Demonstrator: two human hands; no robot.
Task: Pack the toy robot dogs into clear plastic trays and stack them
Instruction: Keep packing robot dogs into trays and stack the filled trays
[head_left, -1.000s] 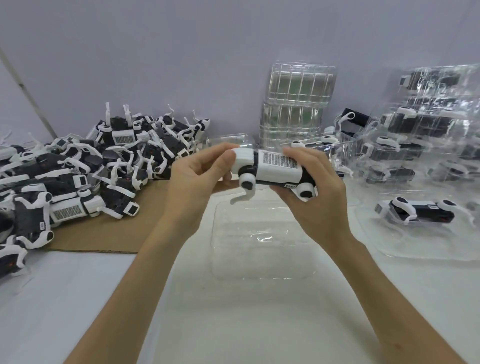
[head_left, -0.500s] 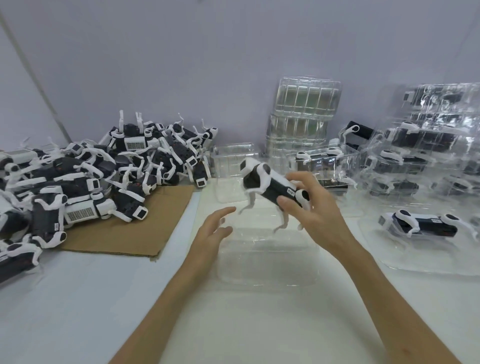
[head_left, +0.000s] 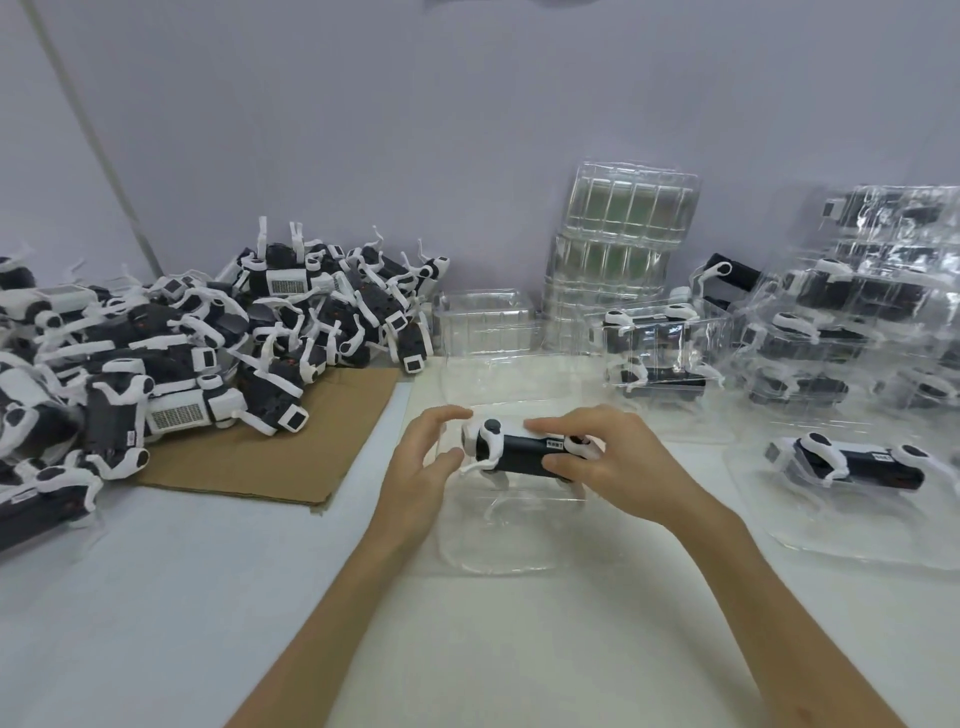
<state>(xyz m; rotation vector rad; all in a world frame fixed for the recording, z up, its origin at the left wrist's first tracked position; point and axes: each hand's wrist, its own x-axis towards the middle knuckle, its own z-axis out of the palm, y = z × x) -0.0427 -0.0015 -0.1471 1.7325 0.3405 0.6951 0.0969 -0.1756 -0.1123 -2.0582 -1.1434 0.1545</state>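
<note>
Watching from the head view, the only one.

- Right hand (head_left: 618, 467): holds the toy robot dog (head_left: 519, 449) by its black body. The fingers lie curled over the top and the thumb is pressed on the near side.
- Left hand (head_left: 421, 462): at the dog's white head end, fingers loosely spread. The forefinger is above the snout and the thumb below it. I cannot tell whether they press it or only brush it.
- The dog lies level, head to the left, with its white legs pointing down into the clear tray (head_left: 498, 540) in front of the person. I cannot tell whether it is fully seated.
- The tray rests on the white table (head_left: 467, 649).
- Left: a pile of loose dogs (head_left: 208, 353), black and white, partly on a cardboard sheet (head_left: 270, 462).
- Back centre: an empty tray (head_left: 485, 322) just beside a tall stack of empty trays (head_left: 623, 234) against the wall.
- Right: stacked packed trays (head_left: 857, 322) with dogs inside. Nearer, a second dog (head_left: 852, 462) lies in an open tray, well apart from the hands.
</note>
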